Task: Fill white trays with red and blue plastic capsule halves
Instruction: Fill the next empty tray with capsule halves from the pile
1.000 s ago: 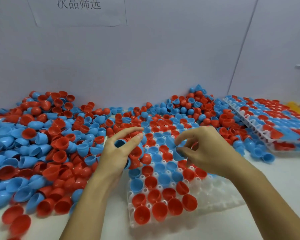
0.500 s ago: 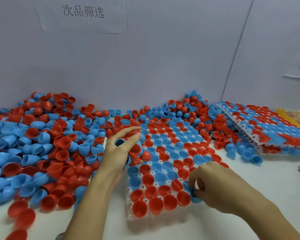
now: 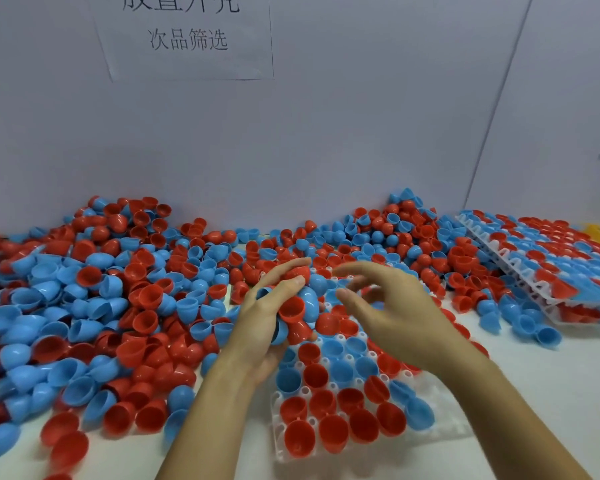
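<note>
The white tray [image 3: 426,393] lies flat on the worktop [image 3: 551,393] directly beneath both hands, its near rows set with red and blue capsule halves, open sides up, and a strip of bare sockets showing along its right edge. The left hand [image 3: 267,317] is curled round a clutch of halves [image 3: 298,313], red and blue together, held just above the tray's left side. The right hand [image 3: 392,313] hovers beside it with fingers loosely spread and nothing in them, as far as the blur lets me judge. Left of the left hand, a deep loose heap [image 3: 94,306] of halves spreads out to the worktop's left edge and back to the wall. Right of the right hand lies bare worktop, then a stack of filled trays [image 3: 548,268] against the wall. On the wall above hangs a paper sign [image 3: 187,39] reading "次品筛选"; its upper line is cut off.
</note>
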Motion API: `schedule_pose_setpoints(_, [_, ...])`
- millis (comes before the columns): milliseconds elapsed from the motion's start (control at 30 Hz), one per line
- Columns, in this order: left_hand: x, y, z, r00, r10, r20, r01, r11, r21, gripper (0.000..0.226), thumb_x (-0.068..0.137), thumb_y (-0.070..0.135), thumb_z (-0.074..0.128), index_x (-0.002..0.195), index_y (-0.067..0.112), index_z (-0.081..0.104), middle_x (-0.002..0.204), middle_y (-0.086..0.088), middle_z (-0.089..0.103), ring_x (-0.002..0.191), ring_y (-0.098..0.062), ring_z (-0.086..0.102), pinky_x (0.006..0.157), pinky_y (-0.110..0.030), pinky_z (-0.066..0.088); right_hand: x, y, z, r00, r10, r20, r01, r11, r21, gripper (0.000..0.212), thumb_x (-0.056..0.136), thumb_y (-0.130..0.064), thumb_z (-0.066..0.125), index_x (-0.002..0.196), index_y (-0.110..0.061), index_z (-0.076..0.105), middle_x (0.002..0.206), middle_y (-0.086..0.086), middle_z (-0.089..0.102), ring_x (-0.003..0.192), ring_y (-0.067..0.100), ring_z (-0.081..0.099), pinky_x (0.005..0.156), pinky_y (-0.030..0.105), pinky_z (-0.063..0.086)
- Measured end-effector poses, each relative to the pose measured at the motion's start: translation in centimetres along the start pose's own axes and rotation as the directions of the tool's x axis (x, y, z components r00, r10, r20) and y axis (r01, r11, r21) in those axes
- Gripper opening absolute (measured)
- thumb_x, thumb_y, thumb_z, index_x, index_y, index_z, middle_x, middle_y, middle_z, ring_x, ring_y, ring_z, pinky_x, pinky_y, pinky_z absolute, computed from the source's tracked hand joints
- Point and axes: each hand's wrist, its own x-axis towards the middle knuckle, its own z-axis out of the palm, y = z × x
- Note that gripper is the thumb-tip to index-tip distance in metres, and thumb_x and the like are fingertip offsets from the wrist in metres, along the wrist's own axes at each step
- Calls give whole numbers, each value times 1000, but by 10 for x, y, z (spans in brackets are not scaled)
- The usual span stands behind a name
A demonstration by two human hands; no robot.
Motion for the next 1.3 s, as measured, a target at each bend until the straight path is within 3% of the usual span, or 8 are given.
schedule_pose_setpoints(200, [4, -6, -5, 997, 76, -24, -69, 971, 230, 37, 83, 32, 68, 119, 33, 68, 132, -4, 66, 126, -29, 61, 107, -55, 46, 40, -7, 33, 999, -46, -24, 51, 970, 240, 23, 95, -35, 63, 116, -28, 69, 99, -11, 70, 93, 3, 67, 84, 20, 55])
schedule_pose_setpoints(300, [6, -7, -5, 995, 93, -36, -79, 955, 286, 41, 79, 35, 72, 119, 41, 63, 133, -5, 64, 123, -30, 62, 104, -56, 48, 41, 1, 40, 997, -52, -60, 69, 940, 333, 18, 96, -29, 64, 111, -25, 73, 97, -12, 73, 93, 1, 68, 83, 17, 55])
schedule_pose_setpoints(433, [9, -10, -6, 993, 116, -39, -100, 952, 290, 40, 78, 29, 73, 115, 40, 65, 118, -7, 70, 103, -28, 70, 81, -41, 57, 39, 8, 45, 989, -18, -145, 82, 892, 445, 21, 101, -17, 56, 93, -19, 76, 87, -10, 75, 85, 7, 70, 73, 20, 57])
schedule_pose_setpoints(633, [10, -10, -6, 983, 182, -28, -155, 899, 409, 38, 78, 30, 71, 114, 40, 65, 124, 2, 67, 117, -25, 64, 100, -52, 53, 34, 12, 43, 996, -75, -57, 92, 901, 424, 11, 94, -29, 65, 88, -24, 72, 90, -12, 71, 93, 8, 67, 86, 27, 56])
schedule_pose_setpoints(767, [9, -11, -6, 975, 222, 8, -203, 873, 444, 44, 77, 26, 74, 117, 40, 64, 119, 5, 69, 111, -23, 68, 91, -39, 58, 37, 13, 43, 992, -49, -119, 99, 883, 460, 6, 92, -21, 68, 90, -18, 72, 90, -5, 73, 91, 10, 69, 87, 28, 57])
schedule_pose_setpoints(867, [8, -10, -6, 977, 211, 27, -201, 875, 441, 49, 78, 25, 75, 120, 45, 62, 118, 6, 70, 108, -22, 70, 90, -40, 58, 39, 12, 45, 987, 25, -157, 66, 834, 548, 13, 97, -24, 62, 93, -14, 69, 88, -2, 73, 86, 10, 71, 77, 22, 57])
schedule_pose_setpoints(1067, [7, -8, -4, 973, 228, -19, -199, 881, 429, 47, 88, 15, 73, 122, 46, 62, 120, 10, 70, 115, -20, 67, 96, -47, 56, 39, 14, 45, 982, 136, -129, -21, 763, 646, 20, 99, -32, 56, 100, -15, 67, 95, -3, 75, 92, 12, 72, 76, 28, 61])
schedule_pose_setpoints(1300, [9, -6, -3, 958, 225, -175, -165, 939, 302, 30, 79, 27, 81, 105, 40, 71, 108, -2, 76, 100, -25, 74, 80, -40, 60, 37, 12, 42, 991, 55, -119, 41, 729, 684, 7, 94, -14, 65, 96, -10, 70, 96, 0, 76, 95, 14, 73, 83, 25, 58])
